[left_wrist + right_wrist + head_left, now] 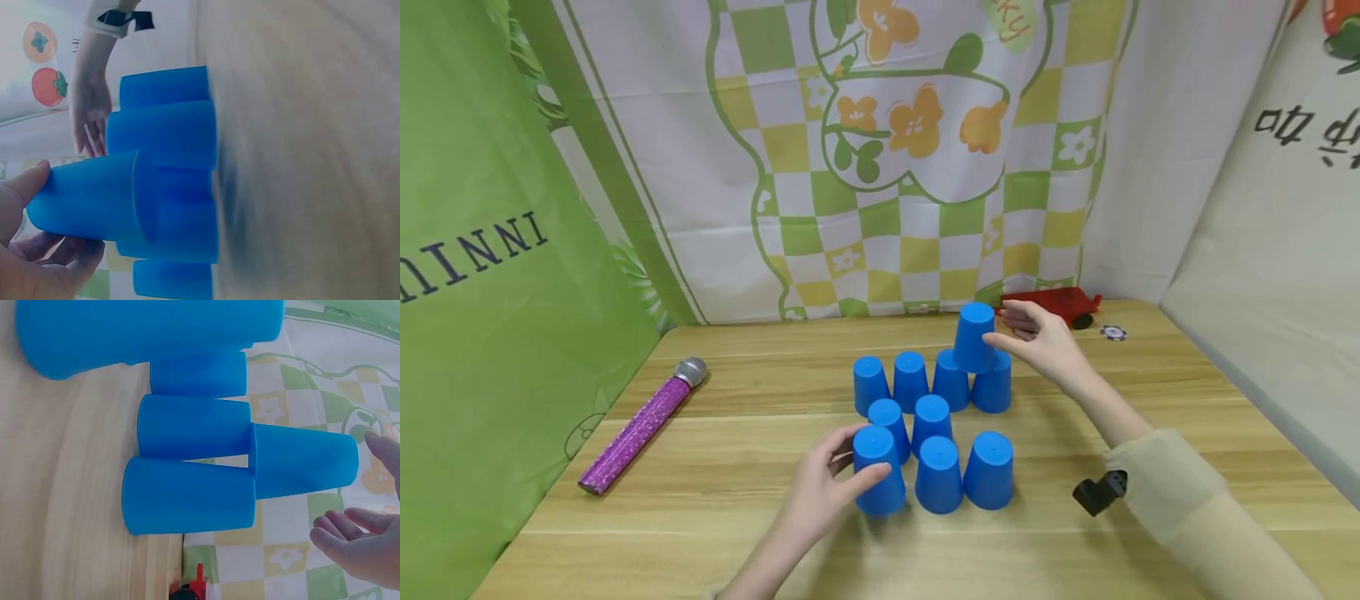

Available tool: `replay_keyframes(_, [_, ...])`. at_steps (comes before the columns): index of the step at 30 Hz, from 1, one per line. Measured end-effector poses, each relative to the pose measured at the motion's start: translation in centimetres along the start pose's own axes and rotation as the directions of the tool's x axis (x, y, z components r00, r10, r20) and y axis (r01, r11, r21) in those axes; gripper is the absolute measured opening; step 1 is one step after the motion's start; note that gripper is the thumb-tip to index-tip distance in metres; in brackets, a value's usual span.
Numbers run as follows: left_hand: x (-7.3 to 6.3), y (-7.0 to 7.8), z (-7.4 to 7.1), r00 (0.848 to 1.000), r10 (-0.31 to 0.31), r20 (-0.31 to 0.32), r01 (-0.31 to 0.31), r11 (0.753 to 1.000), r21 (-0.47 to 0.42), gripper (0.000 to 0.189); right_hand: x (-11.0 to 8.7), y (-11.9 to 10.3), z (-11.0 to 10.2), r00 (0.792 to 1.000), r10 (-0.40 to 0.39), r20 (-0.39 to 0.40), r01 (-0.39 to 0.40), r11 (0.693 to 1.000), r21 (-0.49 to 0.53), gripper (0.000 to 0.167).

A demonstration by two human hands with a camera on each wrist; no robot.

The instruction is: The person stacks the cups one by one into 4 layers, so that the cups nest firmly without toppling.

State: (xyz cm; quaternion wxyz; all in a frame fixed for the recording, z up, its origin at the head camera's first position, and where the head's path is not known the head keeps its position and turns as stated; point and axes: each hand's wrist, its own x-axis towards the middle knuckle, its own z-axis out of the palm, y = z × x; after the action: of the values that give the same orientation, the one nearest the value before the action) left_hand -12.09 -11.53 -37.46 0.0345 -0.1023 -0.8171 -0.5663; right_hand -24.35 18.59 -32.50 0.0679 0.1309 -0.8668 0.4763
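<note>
At the front left, my left hand grips an upside-down blue plastic cup between thumb and fingers. The left wrist view shows this held cup lifted, its rim away from the tabletop. Two upside-down blue cups, a middle one and a right one, stand beside it. Behind them are two more cups, then a back row of several. One cup rests across the two right cups of that row. Beside that upper cup is my right hand, its fingers spread and apart from it.
A purple glittery microphone lies on the left of the wooden table. At the back right are a red toy cart with black wheels and a poker chip. Printed curtains close off the back and sides.
</note>
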Motion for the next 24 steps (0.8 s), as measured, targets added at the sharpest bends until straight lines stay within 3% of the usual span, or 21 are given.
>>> replay_keyframes(6, [0.4, 1.0, -0.9, 0.996, 0.045, -0.071, -0.045, 0.999, -0.002, 0.043, -2.0, 0.0, -0.7, 0.998, 0.017, 0.054, -0.018, 1.000, 0.018, 0.070])
replay_keyframes(13, [2.3, 2.6, -3.2, 0.982, 0.122, -0.145, -0.120, 0.993, 0.023, 0.045, -5.2, -0.1, -0.9, 0.986, 0.074, 0.151, -0.075, 0.997, 0.002, 0.067])
replay_keyframes(19, [4.4, 3.0, -4.9, 0.979, 0.107, -0.172, -0.102, 0.994, 0.035, 0.046, -7.3, 0.1, -0.4, 0.988, 0.072, 0.135, -0.072, 0.997, -0.008, 0.061])
replay_keyframes(24, [6.6, 3.8, -5.3, 0.979, 0.097, -0.179, -0.093, 0.995, 0.033, 0.047, -8.7, 0.2, 0.8, 0.992, 0.060, 0.109, -0.063, 0.998, 0.024, 0.053])
